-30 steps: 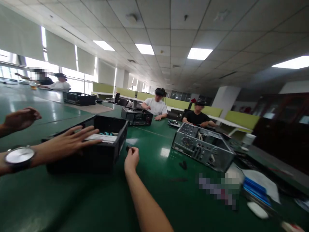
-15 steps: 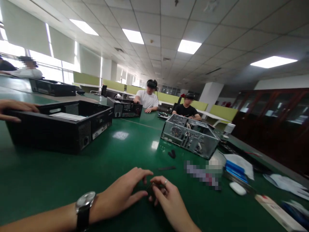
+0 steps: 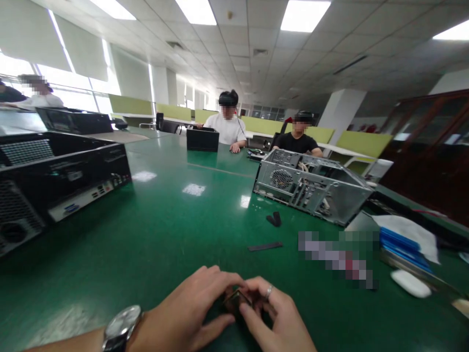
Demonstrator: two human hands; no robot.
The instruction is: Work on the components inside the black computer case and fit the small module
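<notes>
Low in the middle, my right hand pinches a small, square, dark chip-like piece with a thin brownish edge. Its thumb lies against the near side, and a ring shows on one finger. My left hand arches in from the left, with a watch on its wrist. The left fingertips meet the piece's far edge and the right hand's fingers, while the left thumb stays apart below. Fingers hide part of the piece. A flat dark strip lies beyond the hands on the green table.
An open metal computer case stands at right, a black one at left. Two short black pieces, a blue object and a white mouse-shaped object lie toward the right. Two people sit across the table.
My left fingers have come in to the small piece, which shows more clearly now. The view has tipped downward. Across the table, the person in white has turned the black case; a hand has left the left case.
</notes>
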